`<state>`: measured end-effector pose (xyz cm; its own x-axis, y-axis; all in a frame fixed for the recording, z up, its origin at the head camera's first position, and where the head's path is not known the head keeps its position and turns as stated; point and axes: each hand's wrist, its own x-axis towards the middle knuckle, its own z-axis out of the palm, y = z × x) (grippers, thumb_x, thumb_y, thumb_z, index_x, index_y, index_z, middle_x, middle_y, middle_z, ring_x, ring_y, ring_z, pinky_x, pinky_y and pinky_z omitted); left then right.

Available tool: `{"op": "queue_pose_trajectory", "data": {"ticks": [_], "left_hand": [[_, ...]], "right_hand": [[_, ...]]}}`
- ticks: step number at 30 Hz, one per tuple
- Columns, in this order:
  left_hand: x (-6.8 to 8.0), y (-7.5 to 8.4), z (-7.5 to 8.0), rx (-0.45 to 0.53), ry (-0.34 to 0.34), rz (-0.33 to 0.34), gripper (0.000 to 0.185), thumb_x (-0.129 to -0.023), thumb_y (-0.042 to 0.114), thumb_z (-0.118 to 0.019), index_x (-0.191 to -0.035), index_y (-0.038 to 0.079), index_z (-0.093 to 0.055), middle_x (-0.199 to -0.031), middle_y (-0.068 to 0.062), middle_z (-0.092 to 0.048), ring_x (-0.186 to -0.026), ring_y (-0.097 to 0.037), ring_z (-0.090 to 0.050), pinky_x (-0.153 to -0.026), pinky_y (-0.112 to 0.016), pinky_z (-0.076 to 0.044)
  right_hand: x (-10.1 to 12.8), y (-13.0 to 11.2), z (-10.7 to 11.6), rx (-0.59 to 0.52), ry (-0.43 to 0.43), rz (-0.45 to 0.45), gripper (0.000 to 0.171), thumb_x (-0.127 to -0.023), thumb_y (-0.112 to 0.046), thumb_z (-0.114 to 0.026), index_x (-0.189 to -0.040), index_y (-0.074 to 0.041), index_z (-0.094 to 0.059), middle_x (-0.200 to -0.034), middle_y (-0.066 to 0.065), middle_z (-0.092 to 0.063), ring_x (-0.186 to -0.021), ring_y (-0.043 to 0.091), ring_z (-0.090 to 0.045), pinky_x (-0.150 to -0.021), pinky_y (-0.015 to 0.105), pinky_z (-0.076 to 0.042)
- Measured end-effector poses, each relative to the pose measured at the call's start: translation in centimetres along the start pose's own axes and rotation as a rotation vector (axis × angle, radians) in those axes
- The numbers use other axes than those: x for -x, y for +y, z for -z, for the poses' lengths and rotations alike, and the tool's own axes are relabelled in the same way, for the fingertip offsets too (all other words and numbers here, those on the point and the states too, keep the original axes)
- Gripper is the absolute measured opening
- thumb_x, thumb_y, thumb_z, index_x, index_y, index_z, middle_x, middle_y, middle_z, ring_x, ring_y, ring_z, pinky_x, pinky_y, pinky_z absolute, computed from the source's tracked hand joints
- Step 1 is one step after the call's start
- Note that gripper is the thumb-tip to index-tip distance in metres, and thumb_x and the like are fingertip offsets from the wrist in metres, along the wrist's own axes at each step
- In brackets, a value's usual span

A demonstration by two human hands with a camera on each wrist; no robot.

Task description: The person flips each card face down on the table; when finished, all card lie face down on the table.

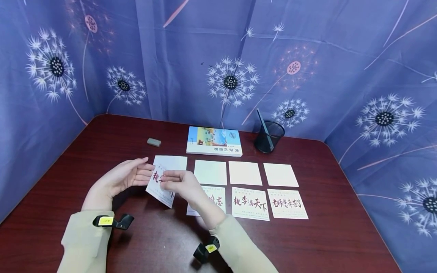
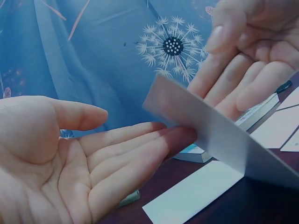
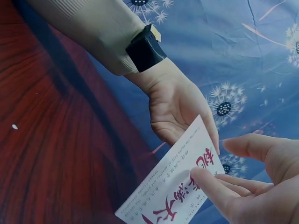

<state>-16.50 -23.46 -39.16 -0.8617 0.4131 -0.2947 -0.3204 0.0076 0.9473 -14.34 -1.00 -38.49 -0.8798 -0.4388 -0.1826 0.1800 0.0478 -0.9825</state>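
A white card with red Chinese lettering (image 1: pixel 159 190) stands tilted between the two hands. My left hand (image 1: pixel 124 177) has its palm turned up and its straight fingertips at the card's plain back (image 2: pixel 219 133). On the printed face (image 3: pixel 163 189), my right hand (image 1: pixel 186 187) rests loosely extended fingers, its thumb apart from the card. Just behind lies a blank white card (image 1: pixel 175 162) on the table. Right of the hands is a row of printed cards, the nearest one (image 1: pixel 216 201) partly hidden by the right hand and forearm.
Blank cards (image 1: pixel 244 173) form a row above the printed cards (image 1: pixel 250 204) on the dark red table (image 1: pixel 324 235). Farther back are a small grey-green block (image 1: pixel 154 142), a book (image 1: pixel 213 142) and a black mesh pen cup (image 1: pixel 268 140). A dandelion-patterned curtain (image 1: pixel 177 76) encloses the table.
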Motion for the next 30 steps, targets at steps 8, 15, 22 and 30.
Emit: {"op": "queue_pose_trajectory", "data": {"ticks": [8,15,22,30], "left_hand": [[0.4,0.8,-0.4,0.102,-0.072,-0.055,0.043,-0.107,0.028,-0.035,-0.122,-0.002,-0.061,-0.106,-0.001,-0.073,-0.098,-0.013,-0.071,-0.084,-0.027,-0.058],[0.8,1.5,-1.0,0.157,-0.173,-0.077,0.041,-0.108,0.025,-0.033,-0.109,0.012,-0.071,-0.108,-0.007,-0.074,-0.101,-0.018,-0.072,-0.087,-0.029,-0.057],[0.9,1.9,-1.5,0.061,-0.167,-0.069,0.046,-0.108,0.026,-0.033,-0.126,-0.007,-0.059,-0.111,-0.006,-0.074,-0.103,-0.019,-0.071,-0.092,-0.034,-0.055],[0.8,1.8,-1.8,0.013,-0.181,-0.056,0.054,-0.108,0.028,-0.032,-0.133,-0.019,-0.044,-0.109,-0.006,-0.074,-0.101,-0.02,-0.072,-0.092,-0.034,-0.055]], "right_hand": [[-0.1,-0.3,0.5,-0.094,-0.018,0.013,0.041,-0.09,-0.002,-0.063,-0.128,0.013,-0.056,-0.124,0.026,-0.065,-0.106,0.021,-0.068,-0.093,0.036,-0.056],[-0.3,-0.1,0.6,-0.11,0.021,0.023,0.042,-0.092,-0.008,-0.064,-0.128,0.013,-0.056,-0.117,0.028,-0.067,-0.101,0.027,-0.071,-0.088,0.033,-0.058],[-0.4,0.1,0.5,-0.12,0.108,0.007,0.039,-0.089,-0.01,-0.069,-0.121,0.011,-0.062,-0.11,0.026,-0.07,-0.088,0.022,-0.073,-0.082,0.033,-0.06],[-0.4,0.1,0.6,-0.113,0.144,-0.027,0.036,-0.087,-0.008,-0.07,-0.116,0.011,-0.065,-0.104,0.024,-0.072,-0.075,0.012,-0.07,-0.079,0.032,-0.061]]}}
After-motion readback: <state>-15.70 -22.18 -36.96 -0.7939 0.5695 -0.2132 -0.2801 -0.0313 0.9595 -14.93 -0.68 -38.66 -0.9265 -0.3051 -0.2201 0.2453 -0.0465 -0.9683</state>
